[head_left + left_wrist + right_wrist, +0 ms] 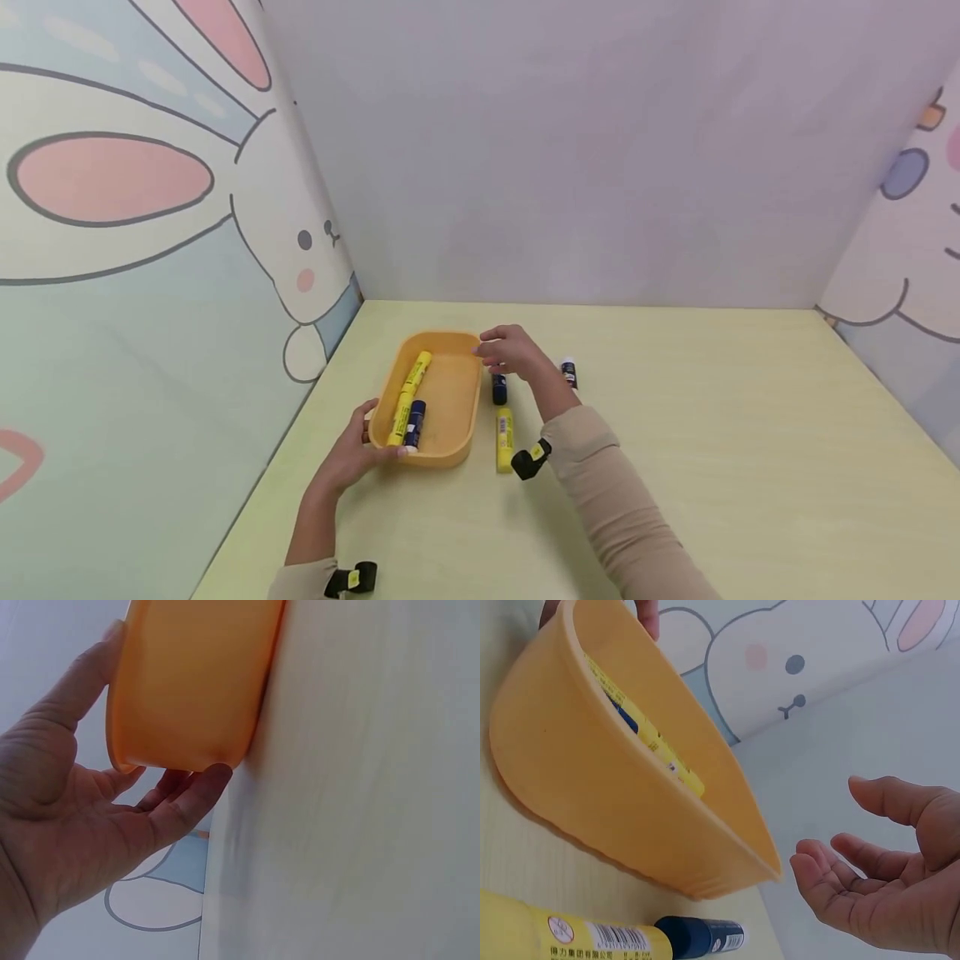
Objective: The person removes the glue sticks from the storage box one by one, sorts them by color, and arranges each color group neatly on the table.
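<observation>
An orange plastic tray stands at the left of the table. My left hand grips its near left corner, thumb at the rim and fingers against the outer wall. Inside lie two yellow glue sticks end to end and a dark blue one. Above the tray's far right edge is my right hand, fingers loosely bent and nothing between them in the right wrist view. Beside the tray's right wall lie another dark blue glue stick, partly hidden by this hand, and a yellow glue stick.
A dark blue tube with a white end lies right of my right forearm, partly covered by it. The pale table meets a plain wall at the back and a rabbit-printed wall on the left.
</observation>
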The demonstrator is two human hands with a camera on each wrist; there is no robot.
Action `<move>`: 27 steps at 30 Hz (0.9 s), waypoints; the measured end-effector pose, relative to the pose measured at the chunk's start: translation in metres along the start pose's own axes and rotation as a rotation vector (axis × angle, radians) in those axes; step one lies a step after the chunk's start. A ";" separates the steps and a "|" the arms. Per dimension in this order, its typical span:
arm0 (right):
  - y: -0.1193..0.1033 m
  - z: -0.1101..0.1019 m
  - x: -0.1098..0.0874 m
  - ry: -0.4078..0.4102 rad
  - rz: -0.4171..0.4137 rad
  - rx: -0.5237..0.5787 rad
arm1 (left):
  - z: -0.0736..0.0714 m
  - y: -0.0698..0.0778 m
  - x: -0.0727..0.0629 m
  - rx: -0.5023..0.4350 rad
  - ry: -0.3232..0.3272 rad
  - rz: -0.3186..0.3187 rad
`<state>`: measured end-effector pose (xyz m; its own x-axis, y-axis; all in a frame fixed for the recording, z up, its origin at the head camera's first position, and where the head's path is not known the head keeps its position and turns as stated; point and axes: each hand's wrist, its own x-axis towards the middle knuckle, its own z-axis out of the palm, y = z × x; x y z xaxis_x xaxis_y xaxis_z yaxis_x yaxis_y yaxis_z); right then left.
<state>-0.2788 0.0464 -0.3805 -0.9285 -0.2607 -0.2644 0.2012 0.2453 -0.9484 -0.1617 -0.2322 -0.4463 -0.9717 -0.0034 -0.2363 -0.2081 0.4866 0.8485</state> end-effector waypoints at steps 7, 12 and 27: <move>-0.007 0.016 -0.001 -0.075 -0.034 0.021 | -0.003 0.001 0.003 0.010 -0.002 0.013; -0.005 0.027 -0.002 -0.160 -0.003 0.074 | -0.004 0.001 0.002 0.024 -0.009 0.018; -0.002 0.060 0.013 -0.225 0.128 0.074 | -0.003 0.000 0.001 0.007 -0.012 0.007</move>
<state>-0.2729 -0.0131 -0.3926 -0.8032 -0.4349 -0.4070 0.3421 0.2226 -0.9129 -0.1630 -0.2345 -0.4455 -0.9716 0.0102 -0.2363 -0.2008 0.4926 0.8468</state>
